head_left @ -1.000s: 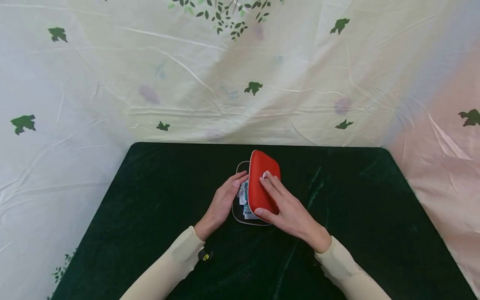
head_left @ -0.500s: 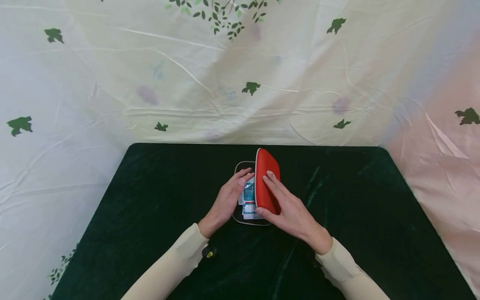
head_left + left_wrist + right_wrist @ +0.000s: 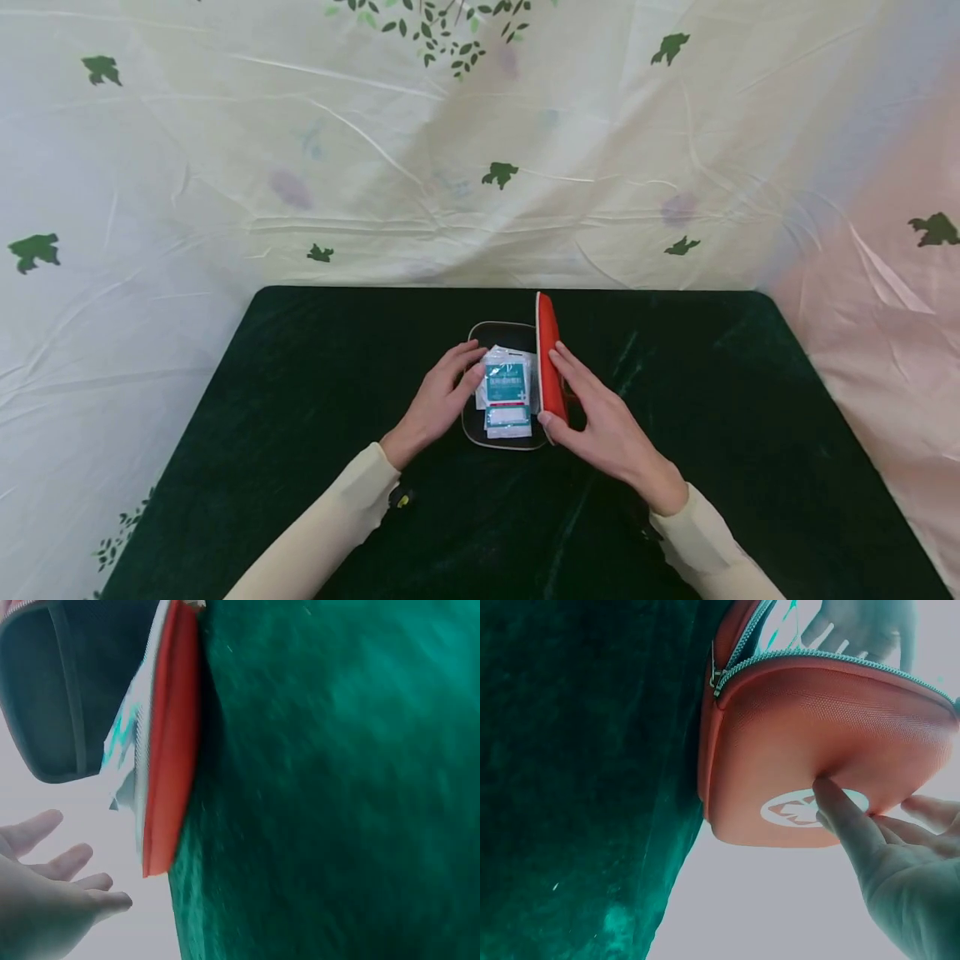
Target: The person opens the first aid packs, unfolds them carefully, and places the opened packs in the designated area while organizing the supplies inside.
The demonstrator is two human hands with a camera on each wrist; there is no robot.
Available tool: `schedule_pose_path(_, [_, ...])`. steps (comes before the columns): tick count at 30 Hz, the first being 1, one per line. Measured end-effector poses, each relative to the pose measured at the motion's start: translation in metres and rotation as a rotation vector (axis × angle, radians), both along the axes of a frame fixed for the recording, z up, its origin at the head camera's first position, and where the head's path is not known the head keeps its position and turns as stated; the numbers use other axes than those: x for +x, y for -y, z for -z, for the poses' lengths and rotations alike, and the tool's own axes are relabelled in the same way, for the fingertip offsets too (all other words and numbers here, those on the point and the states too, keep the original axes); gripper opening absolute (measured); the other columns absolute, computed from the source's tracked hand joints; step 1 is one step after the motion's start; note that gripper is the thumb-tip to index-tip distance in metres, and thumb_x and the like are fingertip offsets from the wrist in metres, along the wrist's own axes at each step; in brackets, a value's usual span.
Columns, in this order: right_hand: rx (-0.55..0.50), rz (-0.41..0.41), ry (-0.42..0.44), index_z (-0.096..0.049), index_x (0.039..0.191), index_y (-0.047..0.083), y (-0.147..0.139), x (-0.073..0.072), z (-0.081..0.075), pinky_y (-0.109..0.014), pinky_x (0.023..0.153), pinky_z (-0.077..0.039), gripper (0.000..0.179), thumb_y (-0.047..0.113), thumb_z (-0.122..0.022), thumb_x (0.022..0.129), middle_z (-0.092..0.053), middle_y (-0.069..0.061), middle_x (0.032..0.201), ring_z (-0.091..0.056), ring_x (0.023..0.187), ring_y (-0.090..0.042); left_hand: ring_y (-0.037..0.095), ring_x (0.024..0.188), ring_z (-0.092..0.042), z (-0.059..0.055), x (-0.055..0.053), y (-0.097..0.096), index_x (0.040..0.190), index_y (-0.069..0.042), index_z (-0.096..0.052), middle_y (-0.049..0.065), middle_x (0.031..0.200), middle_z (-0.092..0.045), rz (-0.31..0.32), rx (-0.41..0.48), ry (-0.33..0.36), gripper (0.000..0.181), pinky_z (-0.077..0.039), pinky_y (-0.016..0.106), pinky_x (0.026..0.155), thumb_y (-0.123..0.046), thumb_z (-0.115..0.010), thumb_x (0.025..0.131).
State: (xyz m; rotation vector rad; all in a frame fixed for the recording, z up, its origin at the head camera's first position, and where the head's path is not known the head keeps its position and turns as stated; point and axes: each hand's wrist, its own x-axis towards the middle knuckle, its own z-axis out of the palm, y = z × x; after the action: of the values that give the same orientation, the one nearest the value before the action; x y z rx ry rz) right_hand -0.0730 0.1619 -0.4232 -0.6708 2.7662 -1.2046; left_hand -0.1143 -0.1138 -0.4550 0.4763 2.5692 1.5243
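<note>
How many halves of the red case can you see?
2. The bottom half lies on the green table, packets covering part of its inside. The lid stands nearly upright along that half's right side. No half is hidden.

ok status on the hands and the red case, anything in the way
Left hand beside red case. Right hand touching upright lid. Open, packets inside. No obstruction seen.

Case (image 3: 780, 742): matt outer shell, smooth, with a fine weave-like grain near the zipper (image 3: 814, 652). Zipper teeth: ridged, metallic-looking. Lining (image 3: 34, 682): dark, matt, cloth-like. Packets (image 3: 507, 385): glossy film, plastic-looking, crinkled. Table cover (image 3: 360, 375): velvety cloth, soft nap. Curtain (image 3: 375, 142): thin cloth, creased, slight sheen. Sleeves (image 3: 318, 512): matt cloth.
</note>
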Motion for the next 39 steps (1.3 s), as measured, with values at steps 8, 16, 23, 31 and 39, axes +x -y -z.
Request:
schedule_pose_path(8, [-0.047,0.014,-0.026,-0.026,0.165,0.021,-0.013,0.002,-0.001,-0.055,0.100,-0.053,0.081,0.025,-0.070,0.098,-0.021,-0.006,0.172,-0.043,0.143,-0.035,0.035,0.151,-0.034,0.004,-0.009,0.011,0.158,-0.012,-0.043,0.013,0.167,-0.030,0.011,-0.145,0.056,0.069,-0.031,0.058,0.119,-0.056,-0.047,0.106])
schedule_pose_path(16, [-0.085,0.058,-0.016,-0.027,0.165,0.020,-0.031,0.004,-0.002,-0.056,0.095,-0.055,0.079,0.010,-0.062,0.095,-0.023,-0.008,0.171,-0.049,0.131,-0.032,0.037,0.154,-0.027,0.011,-0.012,0.017,0.165,-0.014,-0.025,0.015,0.171,-0.018,0.091,-0.309,0.091,0.084,-0.030,0.057,0.120,-0.063,-0.050,0.101])
schedule_pose_path(23, [-0.149,0.093,0.001,-0.029,0.165,0.021,-0.048,0.003,0.001,-0.022,0.088,-0.054,0.083,-0.005,-0.056,0.091,-0.025,-0.005,0.170,-0.059,0.122,-0.027,0.035,0.155,-0.024,0.014,-0.011,0.019,0.166,-0.016,-0.020,0.012,0.173,-0.013,0.132,-0.343,0.112,0.092,-0.029,0.056,0.121,-0.066,-0.056,0.097])
schedule_pose_path(31, [-0.069,0.130,-0.008,-0.030,0.164,0.011,-0.068,0.000,0.005,-0.009,0.088,-0.043,0.078,-0.003,-0.056,0.092,-0.026,-0.011,0.170,-0.053,0.131,-0.030,0.034,0.156,-0.020,0.014,-0.010,0.017,0.167,-0.014,-0.018,0.009,0.174,-0.008,0.125,-0.394,0.155,0.105,-0.028,0.055,0.122,-0.069,-0.064,0.090])
schedule_pose_path(39, [0.047,0.146,0.043,-0.029,0.162,0.002,-0.085,-0.007,0.011,-0.039,0.097,-0.049,0.071,0.008,-0.058,0.097,-0.019,-0.012,0.172,-0.040,0.145,-0.038,0.032,0.158,-0.017,0.014,-0.013,0.018,0.167,-0.012,-0.016,0.009,0.174,-0.004,0.161,-0.432,0.176,0.111,-0.026,0.052,0.123,-0.069,-0.068,0.087])
